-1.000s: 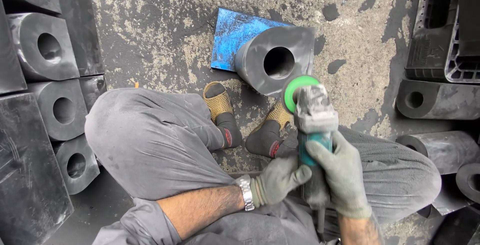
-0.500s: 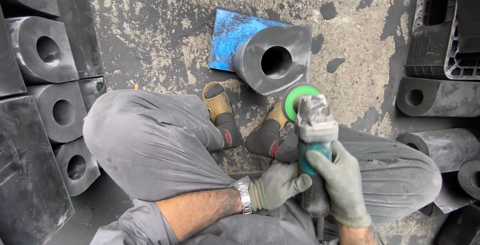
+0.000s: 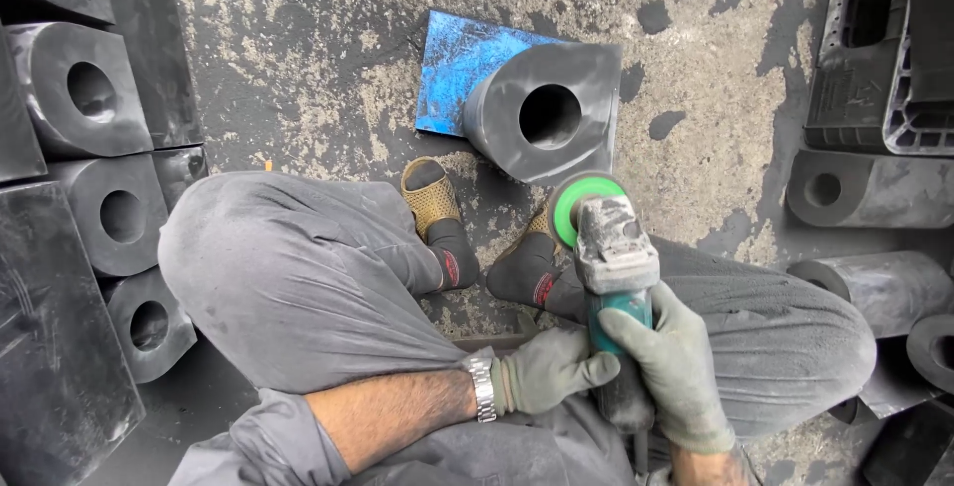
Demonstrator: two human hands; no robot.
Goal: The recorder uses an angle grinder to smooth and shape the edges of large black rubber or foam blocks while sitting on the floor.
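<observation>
Your right hand [image 3: 686, 372], in a grey-green work glove, was wrapped tight around the teal body of the angle grinder [image 3: 614, 277], fingers curled over the top and closed on it. Your left hand [image 3: 545, 372], gloved the same way, reached in from the left and its fingertips touched the grinder's dark handle just beneath the teal part; whether they closed fully round it could not be told. A metal wristwatch [image 3: 483, 385] sat on your bare left forearm, just behind the glove cuff.

The grinder pointed away from you, its dusty grey gear head forward and its green disc [image 3: 584, 206] at the tip. The disc hung just at the near lower edge of the grey rubber block [image 3: 547, 113], close enough that contact could not be judged. That block had a round bore through its face and lay tilted on the blue sheet [image 3: 462, 74], which rested flat on the stained concrete floor [image 3: 328, 69].

You were squatting, grey trousered knees spread to either side of the tool, with your feet in dark socks and tan sandals [image 3: 429, 196] planted just short of the block.

On your left stood a stack of similar bored blocks [image 3: 94, 98]. On your right lay more cylindrical rubber pieces [image 3: 865, 188], with a black plastic pallet [image 3: 884, 39] beyond them.
</observation>
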